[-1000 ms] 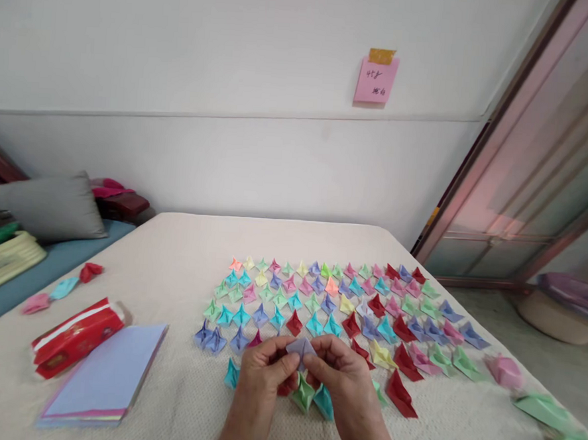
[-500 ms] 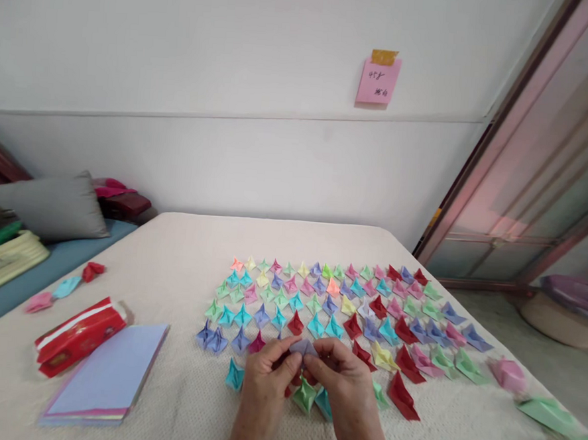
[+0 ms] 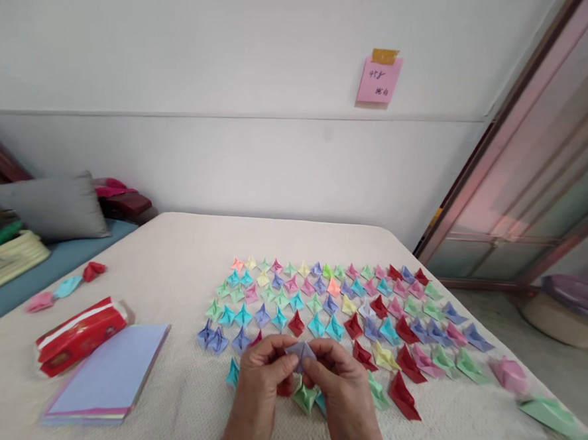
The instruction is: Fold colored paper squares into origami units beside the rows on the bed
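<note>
A small folded purple paper (image 3: 300,354) is pinched between my two hands, low in the middle of the view. My left hand (image 3: 264,377) grips its left side with thumb and fingers. On the right side, my right hand (image 3: 341,382) holds it the same way. Rows of small folded paper boats in many colours lie beyond and around my hands. Just below the held paper sit a green boat (image 3: 305,398) and a red one (image 3: 284,385), partly covered by my fingers. A cyan boat (image 3: 233,373) shows left of my left hand.
At the left lie a stack of coloured paper (image 3: 108,371), a red packet (image 3: 81,336) and three folded pieces. Pink and green folded pieces (image 3: 548,415) line the right edge. A grey pillow (image 3: 60,206) rests beyond the table's left side.
My hands have shifted slightly left and spread a little apart around the purple paper, which looks a bit wider and flatter.
</note>
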Available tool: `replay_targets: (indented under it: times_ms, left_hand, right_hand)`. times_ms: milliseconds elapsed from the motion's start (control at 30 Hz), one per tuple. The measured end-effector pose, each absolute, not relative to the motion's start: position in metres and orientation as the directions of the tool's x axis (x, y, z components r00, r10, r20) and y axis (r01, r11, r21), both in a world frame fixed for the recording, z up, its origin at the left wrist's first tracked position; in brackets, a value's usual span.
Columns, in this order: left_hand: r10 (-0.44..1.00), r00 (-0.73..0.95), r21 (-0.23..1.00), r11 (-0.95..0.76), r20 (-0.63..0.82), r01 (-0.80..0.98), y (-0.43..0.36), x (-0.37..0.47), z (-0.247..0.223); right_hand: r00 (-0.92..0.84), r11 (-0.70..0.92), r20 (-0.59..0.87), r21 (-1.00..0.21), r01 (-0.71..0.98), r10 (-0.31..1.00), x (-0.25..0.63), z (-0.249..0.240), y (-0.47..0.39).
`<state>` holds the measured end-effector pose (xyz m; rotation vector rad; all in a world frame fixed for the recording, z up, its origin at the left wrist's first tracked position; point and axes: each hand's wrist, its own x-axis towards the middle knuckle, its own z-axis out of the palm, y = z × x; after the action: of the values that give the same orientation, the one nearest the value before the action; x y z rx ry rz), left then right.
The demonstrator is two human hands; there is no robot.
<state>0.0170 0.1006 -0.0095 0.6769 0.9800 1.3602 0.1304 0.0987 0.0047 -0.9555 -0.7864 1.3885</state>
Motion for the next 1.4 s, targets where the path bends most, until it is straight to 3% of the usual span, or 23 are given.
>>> replay_targets:
  times_ms: [567, 767, 933, 1233, 1400]
  left_hand:
    - [0.984, -0.030, 0.824, 0.128, -0.173, -0.552, 0.095, 0.019, -0.005]
    - [0.995, -0.005, 0.838, 0.077, -0.095, -0.541, 0.092, 0.017, 0.000]
    - [0.999, 0.033, 0.867, 0.033, -0.020, -0.497, 0.090, 0.014, 0.001]
    - [0.993, 0.013, 0.924, -0.108, 0.121, -0.366, 0.090, 0.010, -0.001]
    - [0.999, 0.025, 0.945, -0.023, 0.033, -0.326, 0.089, 0.010, -0.003]
  right_hand:
    - [0.075, -0.042, -0.084, -0.895, -0.443, 0.994, 0.126, 0.003, 0.096]
    - [0.029, 0.084, 0.079, -0.906, -0.416, 0.996, 0.130, 0.002, 0.092]
    - [0.020, 0.219, 0.222, -0.935, -0.280, 0.975, 0.134, 0.006, 0.089]
    - [-0.015, 0.221, 0.231, -0.946, -0.238, 0.973, 0.139, 0.004, 0.087]
    - [-0.003, 0.214, 0.218, -0.961, -0.176, 0.976, 0.143, 0.005, 0.092]
